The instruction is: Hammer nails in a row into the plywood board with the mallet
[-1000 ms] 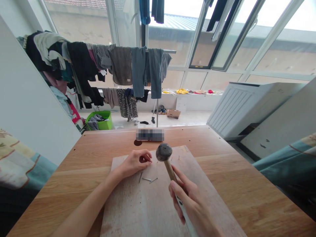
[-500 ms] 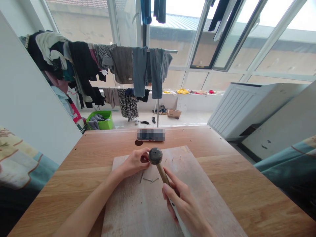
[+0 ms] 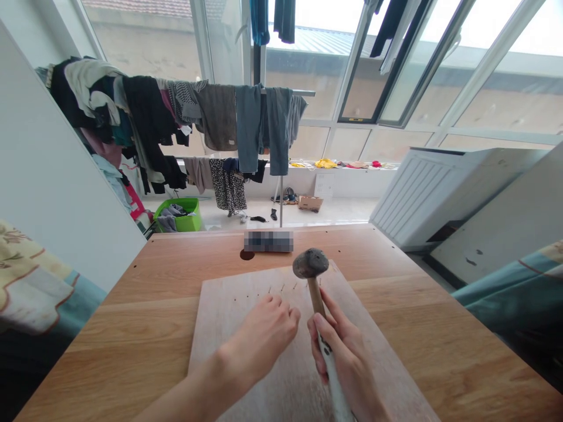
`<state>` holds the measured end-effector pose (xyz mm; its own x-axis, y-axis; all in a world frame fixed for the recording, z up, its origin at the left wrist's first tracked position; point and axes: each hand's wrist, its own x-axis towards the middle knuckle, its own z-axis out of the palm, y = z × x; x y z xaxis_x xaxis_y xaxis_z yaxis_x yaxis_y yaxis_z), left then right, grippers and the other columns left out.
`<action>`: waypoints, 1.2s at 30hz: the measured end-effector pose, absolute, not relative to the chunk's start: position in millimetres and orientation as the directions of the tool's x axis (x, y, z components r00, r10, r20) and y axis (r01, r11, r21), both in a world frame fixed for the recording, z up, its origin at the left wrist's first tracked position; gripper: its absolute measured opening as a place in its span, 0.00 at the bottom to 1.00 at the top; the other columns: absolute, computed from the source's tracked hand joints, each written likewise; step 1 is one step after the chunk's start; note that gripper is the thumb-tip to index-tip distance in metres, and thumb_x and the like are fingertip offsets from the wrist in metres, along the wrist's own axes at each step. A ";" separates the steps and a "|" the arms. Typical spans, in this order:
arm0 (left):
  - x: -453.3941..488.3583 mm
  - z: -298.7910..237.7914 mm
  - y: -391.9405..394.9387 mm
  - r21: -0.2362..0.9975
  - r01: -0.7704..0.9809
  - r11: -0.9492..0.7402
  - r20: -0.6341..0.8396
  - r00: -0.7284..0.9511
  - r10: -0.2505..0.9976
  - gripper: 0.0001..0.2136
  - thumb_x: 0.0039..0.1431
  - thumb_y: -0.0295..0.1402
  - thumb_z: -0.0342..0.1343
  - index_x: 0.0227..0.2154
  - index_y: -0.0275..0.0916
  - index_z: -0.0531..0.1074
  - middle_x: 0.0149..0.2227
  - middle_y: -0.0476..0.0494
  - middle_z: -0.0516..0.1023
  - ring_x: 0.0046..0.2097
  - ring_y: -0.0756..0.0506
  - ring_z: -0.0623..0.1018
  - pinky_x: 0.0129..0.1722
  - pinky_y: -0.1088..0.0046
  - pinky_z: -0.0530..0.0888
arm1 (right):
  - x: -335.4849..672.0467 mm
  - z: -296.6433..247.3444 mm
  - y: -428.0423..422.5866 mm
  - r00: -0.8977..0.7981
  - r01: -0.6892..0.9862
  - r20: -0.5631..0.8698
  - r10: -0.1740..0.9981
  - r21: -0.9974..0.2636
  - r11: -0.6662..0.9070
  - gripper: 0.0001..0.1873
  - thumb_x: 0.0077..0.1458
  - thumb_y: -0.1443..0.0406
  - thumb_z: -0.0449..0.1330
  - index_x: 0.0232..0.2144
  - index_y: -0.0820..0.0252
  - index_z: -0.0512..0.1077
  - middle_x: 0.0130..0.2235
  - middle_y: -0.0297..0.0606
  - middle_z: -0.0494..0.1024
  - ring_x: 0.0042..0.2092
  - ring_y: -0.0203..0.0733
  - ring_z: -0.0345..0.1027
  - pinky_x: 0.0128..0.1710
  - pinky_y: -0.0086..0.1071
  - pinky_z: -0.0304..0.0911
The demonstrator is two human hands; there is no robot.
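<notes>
My right hand [image 3: 345, 346] is wrapped around the handle of a hammer [image 3: 310, 264], its dark rounded head raised over the far right part of a pale wooden board [image 3: 217, 322]. My left hand [image 3: 272, 331] is closed, palm down, low over the middle of the board. Its fingertips are hidden, so anything between them does not show. Several thin nails [image 3: 282, 288] stand in a row along the board's far side, partly covered by the hammer at the right. Small dark holes or marks continue the row to the left. The loose nails seen earlier are out of sight behind my left hand.
The board lies on a wooden table [image 3: 132, 316] with a round hole and a blurred box-like object [image 3: 268, 241] near its far edge. Past the table are a rack of hanging clothes [image 3: 219, 117], a green basket [image 3: 190, 220] and a white appliance-like cabinet [image 3: 440, 187].
My left hand has moved from the row of nails towards me and right, over where loose nails lay. The hammer has shifted right, and one more standing nail shows where my fingers were.
</notes>
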<state>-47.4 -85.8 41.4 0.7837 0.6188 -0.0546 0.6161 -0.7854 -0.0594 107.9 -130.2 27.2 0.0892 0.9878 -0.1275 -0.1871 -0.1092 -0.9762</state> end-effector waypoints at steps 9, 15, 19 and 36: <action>-93.6 60.7 -45.2 0.576 0.554 -0.601 0.115 0.673 0.731 0.06 0.54 0.24 0.57 0.31 0.40 0.76 0.35 0.47 0.78 0.35 0.47 0.76 0.35 0.74 0.71 | 107.6 23.8 -129.8 0.076 -0.180 -0.120 0.990 -0.978 -0.104 0.42 0.58 0.47 0.63 0.67 0.59 0.61 0.23 0.25 0.68 0.14 0.28 0.54 0.09 0.22 0.57; -134.0 34.3 -24.3 0.768 0.529 -0.360 0.171 0.374 0.912 0.06 0.57 0.33 0.57 0.31 0.39 0.78 0.32 0.49 0.80 0.33 0.49 0.74 0.36 0.74 0.71 | 107.0 26.3 -130.8 0.076 -0.176 -0.126 0.989 -0.978 -0.111 0.41 0.58 0.48 0.62 0.68 0.58 0.60 0.24 0.26 0.68 0.14 0.27 0.54 0.09 0.22 0.57; -133.9 15.6 -30.3 0.787 0.541 -0.297 0.141 0.311 0.940 0.08 0.59 0.37 0.57 0.32 0.39 0.78 0.27 0.51 0.76 0.28 0.51 0.70 0.30 0.77 0.68 | 103.7 32.4 -133.7 0.089 -0.176 -0.151 0.984 -0.975 -0.134 0.40 0.59 0.49 0.63 0.67 0.57 0.61 0.25 0.26 0.68 0.15 0.27 0.54 0.10 0.22 0.57; -129.0 1.3 -35.1 0.794 0.495 -0.352 0.183 0.357 0.916 0.03 0.59 0.31 0.58 0.31 0.39 0.74 0.27 0.53 0.74 0.28 0.52 0.71 0.31 0.78 0.68 | 98.1 37.0 -131.1 -0.084 -0.120 -0.168 0.982 -0.977 -0.178 0.36 0.61 0.50 0.61 0.67 0.54 0.61 0.26 0.26 0.68 0.15 0.27 0.56 0.09 0.20 0.54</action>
<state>-129.0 -35.1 1.3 0.3574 0.9159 0.1826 0.4952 -0.3516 0.7945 98.1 -131.1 37.0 -0.0837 0.9822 -0.1682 -0.1199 -0.1775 -0.9768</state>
